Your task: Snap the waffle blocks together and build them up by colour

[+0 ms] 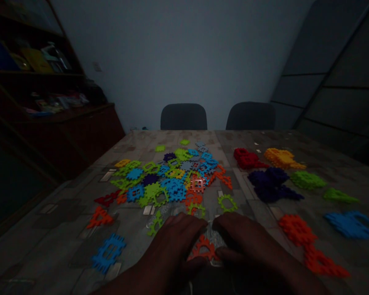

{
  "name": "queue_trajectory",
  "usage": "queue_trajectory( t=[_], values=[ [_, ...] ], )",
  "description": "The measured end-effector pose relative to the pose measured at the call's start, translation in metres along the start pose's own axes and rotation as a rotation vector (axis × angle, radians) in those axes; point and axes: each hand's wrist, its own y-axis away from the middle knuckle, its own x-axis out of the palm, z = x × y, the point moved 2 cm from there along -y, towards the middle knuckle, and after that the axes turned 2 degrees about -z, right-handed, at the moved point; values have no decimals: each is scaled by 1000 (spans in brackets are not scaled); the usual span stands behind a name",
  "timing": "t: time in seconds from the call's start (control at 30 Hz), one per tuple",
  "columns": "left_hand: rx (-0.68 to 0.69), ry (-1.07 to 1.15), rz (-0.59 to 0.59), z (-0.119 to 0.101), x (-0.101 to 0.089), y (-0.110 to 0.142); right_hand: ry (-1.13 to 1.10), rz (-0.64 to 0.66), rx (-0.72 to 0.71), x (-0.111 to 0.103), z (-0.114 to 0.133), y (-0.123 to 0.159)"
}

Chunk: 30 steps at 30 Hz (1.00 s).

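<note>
Close to the table's near edge, an orange toothed triangular building piece [203,248] with an opening in its middle shows between my two hands. My left hand [180,241] curls around its left side, thumb at the lower edge. From the right, my right hand [242,235] closes on it, with the thumb at the piece's right corner. The undersides of my fingers are hidden. Just beyond lie a green ring-shaped piece [227,203] and another green piece [197,210]. A green triangular piece [156,224] rests beside my left hand.
A mixed heap of toothed pieces [175,188] spreads over the patterned table [64,229]. On the right lie separate red [247,158], yellow [281,157], dark purple [270,184], green [307,179], blue [352,224] and orange groups [298,229]. Two chairs [183,116] stand behind the table.
</note>
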Motion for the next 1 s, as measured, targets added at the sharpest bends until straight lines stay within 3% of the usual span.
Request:
queue_trajectory(
  t=[0.13,0.3,0.53,0.83,1.0],
  values=[
    [-47,63,-53,8,-13,2,43,35,-159,28,4,-7],
    [-114,-13,-194,34,-37,-11,114,-134,-187,46,9,-9],
    [-120,-66,-171,57,-40,-24,103,-111,-133,44,14,-12],
    [-101,-136,-132,55,-36,-33,43,-124,-121,37,18,-9],
    [-67,-184,-94,47,-41,-46,57,-29,-71,33,19,-10]
  ],
)
